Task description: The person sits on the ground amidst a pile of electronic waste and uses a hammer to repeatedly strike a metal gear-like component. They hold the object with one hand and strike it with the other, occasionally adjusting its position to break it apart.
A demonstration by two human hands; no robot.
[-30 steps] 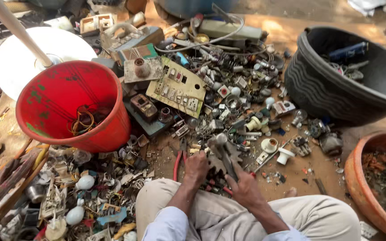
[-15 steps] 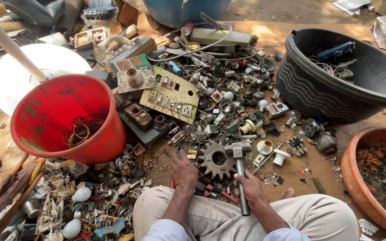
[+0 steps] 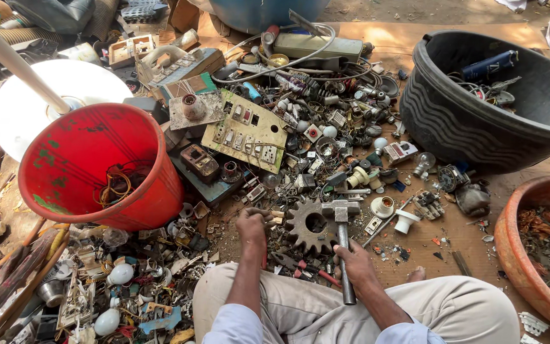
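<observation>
a seated person works scrap with a hammer beside a toothed gear.

right hand fingers wrap shut round the metal hammer, its head resting on the rusty steel gear as an anvil; left hand curls loosely over small debris, grip unclear. red plastic bucket stands alongside.

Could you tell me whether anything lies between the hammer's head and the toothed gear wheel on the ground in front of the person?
Nothing visible does. The right hand grips the hammer by its handle, and the hammer's head rests against the right edge of the gear wheel. The left hand rests just left of the gear, fingers on small scrap.
</observation>
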